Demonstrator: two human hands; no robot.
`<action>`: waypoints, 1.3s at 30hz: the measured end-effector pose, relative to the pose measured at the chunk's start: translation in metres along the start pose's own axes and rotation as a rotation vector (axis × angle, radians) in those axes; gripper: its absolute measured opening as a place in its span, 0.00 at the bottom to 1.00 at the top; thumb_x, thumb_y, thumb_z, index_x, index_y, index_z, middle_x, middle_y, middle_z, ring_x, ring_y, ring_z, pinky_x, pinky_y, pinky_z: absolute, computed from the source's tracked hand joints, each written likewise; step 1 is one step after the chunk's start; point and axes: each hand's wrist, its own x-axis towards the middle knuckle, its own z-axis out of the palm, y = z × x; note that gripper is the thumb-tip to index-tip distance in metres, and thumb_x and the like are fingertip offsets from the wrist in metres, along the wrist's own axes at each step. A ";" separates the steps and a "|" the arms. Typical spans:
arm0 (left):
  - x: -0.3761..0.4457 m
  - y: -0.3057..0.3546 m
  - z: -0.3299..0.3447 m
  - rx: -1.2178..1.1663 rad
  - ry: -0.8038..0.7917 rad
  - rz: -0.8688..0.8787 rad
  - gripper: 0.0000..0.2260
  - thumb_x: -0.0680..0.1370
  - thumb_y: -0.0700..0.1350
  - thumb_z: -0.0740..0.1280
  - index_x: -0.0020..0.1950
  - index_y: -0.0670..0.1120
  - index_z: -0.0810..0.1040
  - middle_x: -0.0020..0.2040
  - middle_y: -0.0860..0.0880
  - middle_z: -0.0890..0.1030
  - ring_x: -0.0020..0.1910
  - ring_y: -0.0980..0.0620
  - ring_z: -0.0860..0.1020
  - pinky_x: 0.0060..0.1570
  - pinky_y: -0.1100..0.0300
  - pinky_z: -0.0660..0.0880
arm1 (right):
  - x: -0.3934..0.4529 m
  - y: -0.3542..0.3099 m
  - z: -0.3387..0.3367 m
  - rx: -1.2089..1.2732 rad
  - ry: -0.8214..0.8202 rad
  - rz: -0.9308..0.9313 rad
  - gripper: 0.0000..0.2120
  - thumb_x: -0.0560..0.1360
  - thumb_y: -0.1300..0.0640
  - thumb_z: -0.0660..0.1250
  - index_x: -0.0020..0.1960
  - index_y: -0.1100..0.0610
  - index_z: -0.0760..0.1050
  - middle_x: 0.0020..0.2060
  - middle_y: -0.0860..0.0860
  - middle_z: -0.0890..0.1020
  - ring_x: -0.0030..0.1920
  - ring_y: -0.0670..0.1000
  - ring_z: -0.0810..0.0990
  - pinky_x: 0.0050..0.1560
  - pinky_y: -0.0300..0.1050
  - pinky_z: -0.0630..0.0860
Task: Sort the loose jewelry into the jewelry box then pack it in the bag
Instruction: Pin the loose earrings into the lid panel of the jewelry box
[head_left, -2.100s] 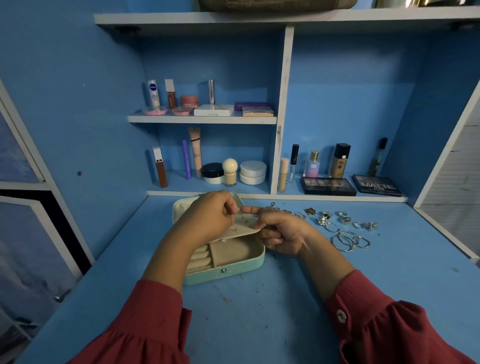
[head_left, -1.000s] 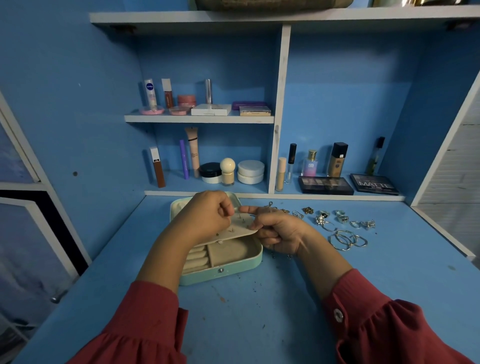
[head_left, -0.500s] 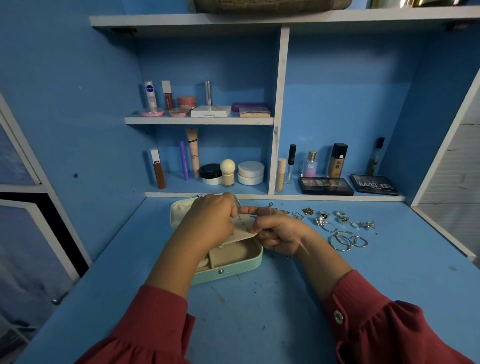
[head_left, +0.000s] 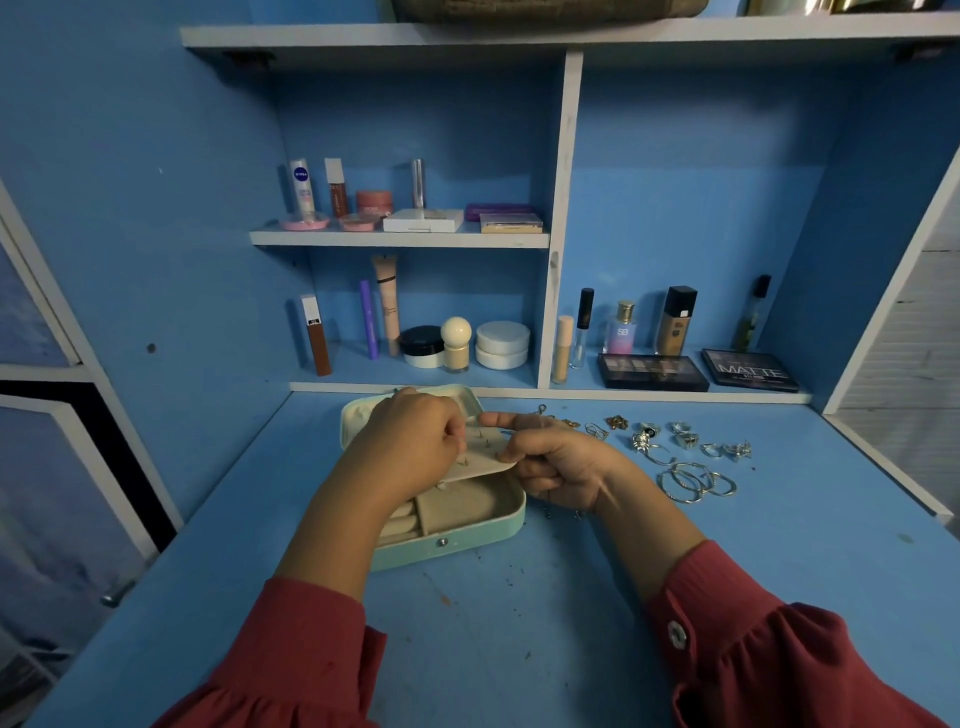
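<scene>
The left hand is curled over the far left part of the mint jewelry box, its fingertips pinched at the left edge of a beige earring panel that stands lifted and tilted above the open tray. What sits between those fingertips is too small to tell, likely a stud or its back. Below this hand the box's ring rolls and a padded compartment lie open toward the person, and the lid lies back just beyond the knuckles. The box rests on the blue desk, directly under and between both hands.

The right hand grips the panel's right edge, thumb laid across the top and the other fingers folded beneath, steadying it. Several small posts stand up from the panel between the two hands.

Right of the right hand, loose jewelry is spread on the desk: small gold earrings, silver rings and a cluster of silver hoops nearest the wrist. Most of it seems not yet sorted.

The risk here, as I judge it, is the tilt: if the panel tips further or the pinch slips, a tiny piece could drop into the tray or roll onto the desk among the specks already there. The right sleeve could also sweep the hoops when that hand reaches out.
</scene>
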 end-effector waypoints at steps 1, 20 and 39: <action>0.000 -0.001 -0.001 0.016 0.007 0.001 0.05 0.77 0.44 0.65 0.46 0.52 0.80 0.47 0.49 0.78 0.50 0.52 0.75 0.53 0.55 0.74 | 0.000 0.000 0.000 0.001 0.001 0.000 0.23 0.75 0.75 0.54 0.66 0.58 0.66 0.23 0.46 0.63 0.17 0.40 0.56 0.16 0.31 0.52; 0.006 -0.008 0.001 -0.076 -0.123 -0.049 0.04 0.73 0.43 0.68 0.41 0.50 0.82 0.41 0.52 0.81 0.45 0.51 0.79 0.51 0.53 0.77 | 0.002 0.002 -0.004 -0.001 -0.012 -0.014 0.26 0.68 0.74 0.61 0.64 0.58 0.69 0.27 0.49 0.61 0.17 0.41 0.57 0.16 0.31 0.55; -0.014 -0.106 -0.019 -0.746 -0.048 -0.279 0.19 0.73 0.24 0.62 0.50 0.47 0.81 0.39 0.53 0.84 0.38 0.57 0.76 0.32 0.68 0.69 | -0.003 -0.004 -0.006 0.167 -0.175 -0.119 0.37 0.68 0.40 0.69 0.71 0.56 0.64 0.61 0.67 0.76 0.22 0.46 0.63 0.21 0.37 0.65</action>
